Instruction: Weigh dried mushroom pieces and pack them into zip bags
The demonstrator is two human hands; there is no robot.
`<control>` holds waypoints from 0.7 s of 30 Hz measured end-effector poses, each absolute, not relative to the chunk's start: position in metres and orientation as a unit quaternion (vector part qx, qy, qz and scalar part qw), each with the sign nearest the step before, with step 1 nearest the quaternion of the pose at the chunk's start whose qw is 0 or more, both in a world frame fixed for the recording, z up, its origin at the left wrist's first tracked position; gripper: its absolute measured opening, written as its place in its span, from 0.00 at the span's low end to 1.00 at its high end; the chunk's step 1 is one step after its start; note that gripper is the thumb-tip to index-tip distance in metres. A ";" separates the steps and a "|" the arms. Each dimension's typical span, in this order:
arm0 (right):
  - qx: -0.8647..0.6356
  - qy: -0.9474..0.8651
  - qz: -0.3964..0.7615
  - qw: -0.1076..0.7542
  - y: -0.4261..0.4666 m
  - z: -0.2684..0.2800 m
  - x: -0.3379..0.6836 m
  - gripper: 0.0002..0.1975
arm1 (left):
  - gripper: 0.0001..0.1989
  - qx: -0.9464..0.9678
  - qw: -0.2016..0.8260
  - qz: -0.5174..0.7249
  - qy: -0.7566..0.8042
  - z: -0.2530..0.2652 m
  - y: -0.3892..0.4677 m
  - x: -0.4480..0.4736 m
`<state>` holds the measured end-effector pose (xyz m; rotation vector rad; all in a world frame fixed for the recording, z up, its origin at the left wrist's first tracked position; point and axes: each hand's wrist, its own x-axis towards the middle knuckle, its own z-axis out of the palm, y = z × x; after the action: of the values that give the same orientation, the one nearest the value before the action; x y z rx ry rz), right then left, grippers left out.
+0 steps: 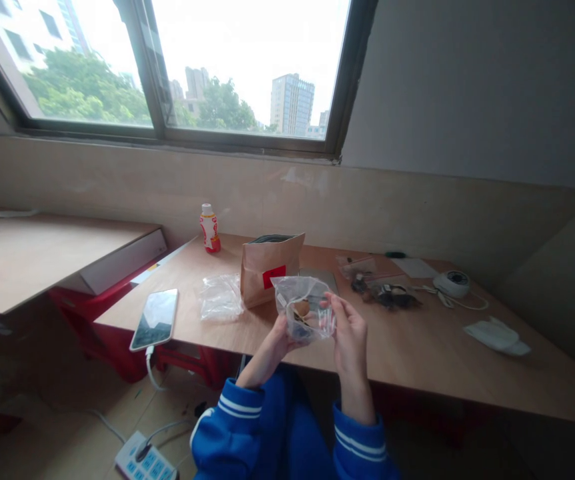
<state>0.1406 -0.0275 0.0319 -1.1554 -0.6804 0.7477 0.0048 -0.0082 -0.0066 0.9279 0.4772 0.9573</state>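
Note:
Between my two hands is a clear plastic bag [292,293], its mouth spread wide at the top. Brown and dark pieces lie inside; their kind is too small to tell. My left hand [281,337] is closed on the bag's lower left side. The fingers of my right hand [348,320] pinch its right edge. Just behind the bag stands a brown paper pouch [262,267] with a red label, upright and unsealed at the top. Left of the pouch lie crumpled clear plastic bags [220,298].
A phone [156,319] on a white cable lies at the table's left edge. A red-and-white bottle [210,230] stands behind. To the right are small bags with dark contents [392,293], a white round camera-like device [451,284] and a white tissue-like bundle [496,335].

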 end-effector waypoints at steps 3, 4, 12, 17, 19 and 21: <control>-0.567 -0.343 0.251 0.705 -0.024 0.027 0.140 0.28 | 0.33 0.379 0.728 0.492 0.291 -0.009 -0.007 0.004; -0.580 -0.360 0.190 0.705 -0.025 0.028 0.140 0.26 | 0.33 0.372 0.706 0.508 0.325 -0.010 -0.005 0.003; -0.523 -0.583 0.208 0.587 -0.028 0.029 0.136 0.15 | 0.30 0.455 0.637 0.514 0.351 -0.013 0.000 0.000; -0.516 -0.572 0.324 0.549 -0.024 0.022 0.132 0.19 | 0.28 0.483 0.625 0.512 0.338 -0.008 0.001 -0.002; -0.500 -0.562 0.361 0.551 -0.024 0.022 0.133 0.19 | 0.28 0.504 0.630 0.484 0.337 -0.007 0.002 -0.005; -0.485 -0.547 0.396 0.556 -0.025 0.023 0.135 0.21 | 0.27 0.523 0.639 0.458 0.330 -0.006 0.002 -0.009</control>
<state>0.1346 -0.0255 0.0226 -1.1442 -1.2926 0.9346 -0.0094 0.0015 -0.0059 1.1933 0.7522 1.0461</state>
